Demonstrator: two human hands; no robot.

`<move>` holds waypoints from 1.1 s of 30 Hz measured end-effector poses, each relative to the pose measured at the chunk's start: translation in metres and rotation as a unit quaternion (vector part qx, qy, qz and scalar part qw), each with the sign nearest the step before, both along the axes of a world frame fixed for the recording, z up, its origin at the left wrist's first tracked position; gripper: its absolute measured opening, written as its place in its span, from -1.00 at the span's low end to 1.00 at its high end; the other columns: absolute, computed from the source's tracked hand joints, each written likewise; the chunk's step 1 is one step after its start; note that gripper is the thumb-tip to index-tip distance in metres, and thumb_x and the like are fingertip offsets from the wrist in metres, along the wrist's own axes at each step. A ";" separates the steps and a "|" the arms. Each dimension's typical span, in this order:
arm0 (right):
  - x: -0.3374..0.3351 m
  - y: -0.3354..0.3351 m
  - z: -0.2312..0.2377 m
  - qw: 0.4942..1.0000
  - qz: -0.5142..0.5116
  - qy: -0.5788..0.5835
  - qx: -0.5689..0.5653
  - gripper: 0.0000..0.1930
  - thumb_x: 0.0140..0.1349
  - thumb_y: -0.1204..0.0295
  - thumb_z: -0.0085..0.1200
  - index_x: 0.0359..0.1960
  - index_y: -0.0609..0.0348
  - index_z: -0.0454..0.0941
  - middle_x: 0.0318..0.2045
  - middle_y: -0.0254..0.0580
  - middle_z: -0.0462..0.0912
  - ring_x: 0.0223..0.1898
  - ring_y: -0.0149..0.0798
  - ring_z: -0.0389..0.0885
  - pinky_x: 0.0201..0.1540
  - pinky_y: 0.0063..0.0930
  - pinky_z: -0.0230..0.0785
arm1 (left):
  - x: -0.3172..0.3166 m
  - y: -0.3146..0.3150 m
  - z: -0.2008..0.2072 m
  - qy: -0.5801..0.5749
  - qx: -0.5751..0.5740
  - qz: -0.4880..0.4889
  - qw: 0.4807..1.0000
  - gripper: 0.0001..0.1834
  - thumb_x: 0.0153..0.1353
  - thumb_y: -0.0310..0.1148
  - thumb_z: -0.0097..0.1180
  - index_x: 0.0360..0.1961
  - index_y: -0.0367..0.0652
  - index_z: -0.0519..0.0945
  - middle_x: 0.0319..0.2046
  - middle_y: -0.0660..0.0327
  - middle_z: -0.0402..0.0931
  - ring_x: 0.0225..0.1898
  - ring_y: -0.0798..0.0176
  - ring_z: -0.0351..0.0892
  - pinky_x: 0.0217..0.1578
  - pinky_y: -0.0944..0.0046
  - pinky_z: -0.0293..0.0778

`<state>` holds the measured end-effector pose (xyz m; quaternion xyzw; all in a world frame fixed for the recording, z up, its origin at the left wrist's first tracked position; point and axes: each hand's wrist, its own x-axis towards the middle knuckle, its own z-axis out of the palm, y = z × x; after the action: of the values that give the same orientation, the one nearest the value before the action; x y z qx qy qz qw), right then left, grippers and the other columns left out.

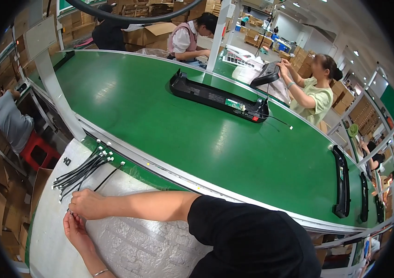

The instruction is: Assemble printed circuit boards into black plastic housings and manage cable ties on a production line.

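Over the left part of the worktop (148, 238), your right hand (88, 204) and left hand (77, 234) meet at the fingertips. Your right thumb and fingers are pinched together on a small dark piece, too small to make out. Your left fingers curl up at the same spot from below; whether they grip it too, you cannot tell from this view. Just beyond your right hand lies a cable (109, 177), black with a white plug (122, 163) at its far end; its near end goes out of sight at your hand. Right beside it, beyond and a little left of your grip, a bundle (85, 170) of similar cables lies loosely fanned, white plugs at both ends.

A bracelet (100, 272) circles your left wrist, below the grip, and your black sleeve (248, 227) is well to its right. Past the bundle runs the green belt (160, 143). Well beyond and right of your hands, a long black housing (201, 94) sits on it, with a green board (235, 104) inside and a lead (279, 122) trailing out. Farther off across the belt, a co-worker (316, 97) in a light green top holds up a black part (266, 75).
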<state>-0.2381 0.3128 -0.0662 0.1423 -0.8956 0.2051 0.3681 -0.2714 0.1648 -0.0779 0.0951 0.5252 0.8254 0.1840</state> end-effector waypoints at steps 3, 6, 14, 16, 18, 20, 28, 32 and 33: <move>0.002 0.000 0.002 1.000 0.001 0.000 0.001 -0.90 -0.17 0.42 0.16 -0.60 0.13 0.53 -0.55 -0.24 0.58 -0.38 -0.21 0.55 -0.38 -0.37 0.45 | 0.002 0.000 0.002 0.000 -0.001 0.001 1.000 -0.83 0.33 -0.36 -0.03 -0.11 -0.15 0.49 -0.30 0.33 0.50 -0.31 0.52 0.44 -0.27 0.55 0.41; 0.004 -0.001 0.003 1.000 -0.005 0.001 0.006 -0.90 -0.18 0.42 0.17 -0.61 0.12 0.53 -0.55 -0.24 0.58 -0.38 -0.21 0.55 -0.38 -0.37 0.45 | 0.003 0.001 0.003 -0.002 -0.006 0.006 1.000 -0.83 0.32 -0.36 -0.03 -0.12 -0.16 0.49 -0.32 0.33 0.50 -0.32 0.52 0.44 -0.27 0.54 0.41; 0.005 -0.001 0.004 1.000 0.003 0.009 -0.004 -0.88 -0.19 0.41 0.18 -0.62 0.14 0.52 -0.56 -0.22 0.58 -0.40 -0.20 0.55 -0.42 -0.35 0.44 | 0.004 0.002 0.003 -0.001 -0.006 0.010 1.000 -0.85 0.32 -0.35 -0.02 -0.16 -0.14 0.49 -0.34 0.34 0.50 -0.33 0.53 0.45 -0.28 0.55 0.41; 0.005 0.000 0.004 1.000 0.004 0.011 -0.002 -0.88 -0.19 0.41 0.18 -0.62 0.14 0.52 -0.56 -0.21 0.58 -0.40 -0.19 0.55 -0.42 -0.34 0.45 | 0.004 0.003 0.004 -0.003 -0.005 0.010 1.000 -0.86 0.32 -0.34 -0.02 -0.17 -0.14 0.50 -0.35 0.34 0.50 -0.34 0.53 0.45 -0.29 0.55 0.41; 0.004 0.001 0.003 1.000 0.002 0.011 -0.001 -0.88 -0.19 0.41 0.18 -0.61 0.15 0.52 -0.55 -0.20 0.59 -0.40 -0.19 0.55 -0.41 -0.34 0.45 | 0.005 0.003 0.005 -0.005 0.000 0.010 1.000 -0.86 0.32 -0.34 -0.02 -0.18 -0.14 0.50 -0.35 0.34 0.50 -0.34 0.53 0.44 -0.29 0.56 0.41; 0.004 0.001 0.004 1.000 0.006 0.005 0.001 -0.88 -0.19 0.41 0.18 -0.61 0.15 0.52 -0.55 -0.20 0.59 -0.40 -0.18 0.55 -0.40 -0.34 0.45 | 0.005 0.003 0.004 -0.009 0.004 0.010 1.000 -0.86 0.32 -0.34 -0.02 -0.18 -0.14 0.50 -0.36 0.35 0.50 -0.34 0.53 0.44 -0.29 0.56 0.40; 0.005 0.001 0.006 1.000 0.019 -0.008 -0.014 -0.86 -0.18 0.41 0.17 -0.56 0.16 0.53 -0.55 -0.20 0.60 -0.40 -0.17 0.56 -0.37 -0.34 0.46 | -0.001 -0.001 -0.006 0.047 0.001 -0.029 0.998 -0.86 0.35 -0.33 -0.05 -0.19 -0.14 0.48 -0.33 0.37 0.47 -0.34 0.55 0.41 -0.29 0.55 0.39; 0.005 0.004 0.008 1.000 0.022 -0.016 0.009 -0.87 -0.17 0.42 0.16 -0.57 0.17 0.52 -0.54 -0.19 0.61 -0.39 -0.17 0.57 -0.36 -0.36 0.47 | 0.004 0.003 -0.002 0.044 -0.026 -0.001 0.999 -0.85 0.36 -0.34 -0.08 -0.16 -0.16 0.47 -0.31 0.37 0.46 -0.32 0.54 0.41 -0.27 0.53 0.40; 0.006 0.004 0.009 0.999 0.020 -0.022 0.012 -0.87 -0.16 0.42 0.16 -0.57 0.18 0.52 -0.53 -0.18 0.61 -0.39 -0.17 0.57 -0.35 -0.37 0.47 | 0.006 0.004 -0.001 0.042 -0.033 0.006 0.999 -0.84 0.36 -0.35 -0.08 -0.14 -0.16 0.46 -0.32 0.37 0.46 -0.32 0.54 0.41 -0.26 0.52 0.40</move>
<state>-0.2322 0.3167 -0.0575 0.1597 -0.9030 0.2046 0.3424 -0.2657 0.1691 -0.0786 0.1202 0.5602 0.8039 0.1599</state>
